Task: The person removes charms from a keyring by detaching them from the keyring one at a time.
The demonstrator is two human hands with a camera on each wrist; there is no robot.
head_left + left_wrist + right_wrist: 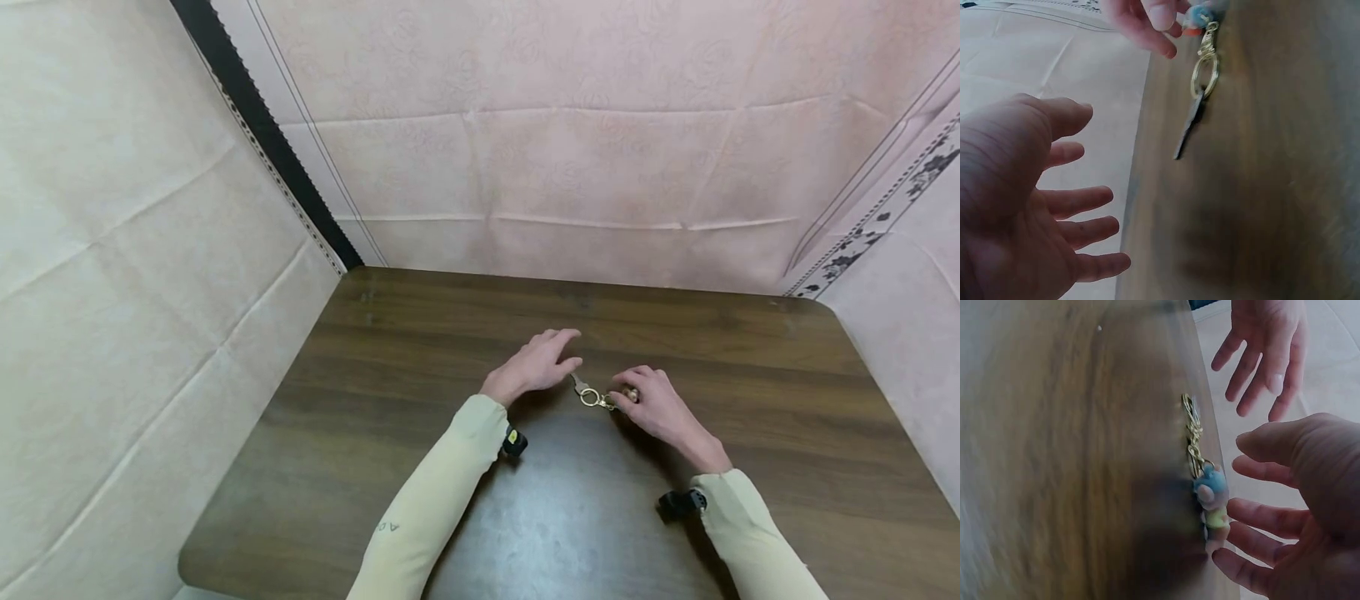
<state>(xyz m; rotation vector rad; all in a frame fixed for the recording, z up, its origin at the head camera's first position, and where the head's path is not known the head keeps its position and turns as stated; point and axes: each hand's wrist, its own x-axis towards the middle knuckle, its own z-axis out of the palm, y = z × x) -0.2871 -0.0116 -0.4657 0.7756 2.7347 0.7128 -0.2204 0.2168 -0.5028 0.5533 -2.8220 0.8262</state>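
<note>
A keychain lies on the wooden table (450,358). Its small figurine charm (1212,490) has a blue head and a yellow middle. A gold clasp (1208,42) links the charm to a gold ring (1204,75), which carries a single key (1189,127). My left hand (536,364), fingers spread and thumb apart, hovers beside the key end and holds nothing. On the other side, my right hand (654,404) is at the charm, fingertips right by the figurine. The right wrist view shows its fingers loosely bent, the thumb away from the charm.
Pale patterned cloth (562,167) hangs behind the table's far edge and along both sides. A dark strip (270,137) runs down the back left corner. Each sleeved wrist wears a black camera, the left camera (514,442) and the right camera (681,505).
</note>
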